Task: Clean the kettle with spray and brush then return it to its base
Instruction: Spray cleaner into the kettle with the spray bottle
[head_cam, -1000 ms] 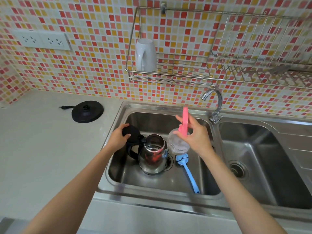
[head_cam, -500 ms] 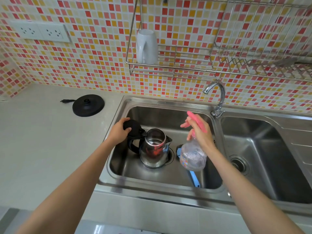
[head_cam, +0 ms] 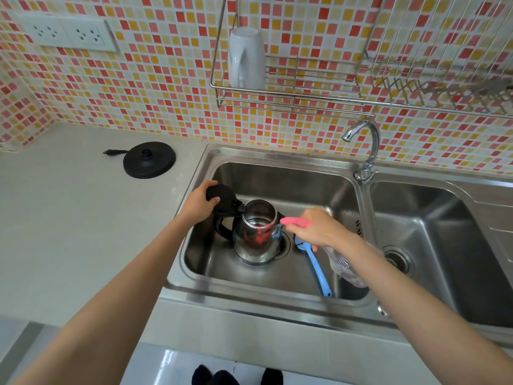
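Since a moment ago the right hand (head_cam: 319,229) has tipped the spray bottle (head_cam: 345,266) over: the pink spray head (head_cam: 298,221), which stood upright and away from the kettle, now points sideways at the open mouth of the kettle (head_cam: 256,232), its tip just beside the rim, and the clear body trails low under the forearm. The right grip is closed around the bottle's neck. The left hand (head_cam: 198,202) has not moved; its grip is closed on the black lid (head_cam: 220,197), which is swung back and open behind the handle. The kettle stands upright in the left basin of the sink (head_cam: 277,157), over the drain and well away from its base. The blue brush (head_cam: 317,269) lies on the basin floor just right of the kettle, its head partly hidden under the right hand and its handle running toward the front wall. The black base (head_cam: 149,159) sits on the counter (head_cam: 69,218) left of the sink, near the sink's rim, its plug lying loose beside it. Bare counter spreads around the base. The tap (head_cam: 366,151) curves over the divide between the basins, behind the right hand. A white mug (head_cam: 245,58) hangs upside down in the wire rack (head_cam: 291,87) above.
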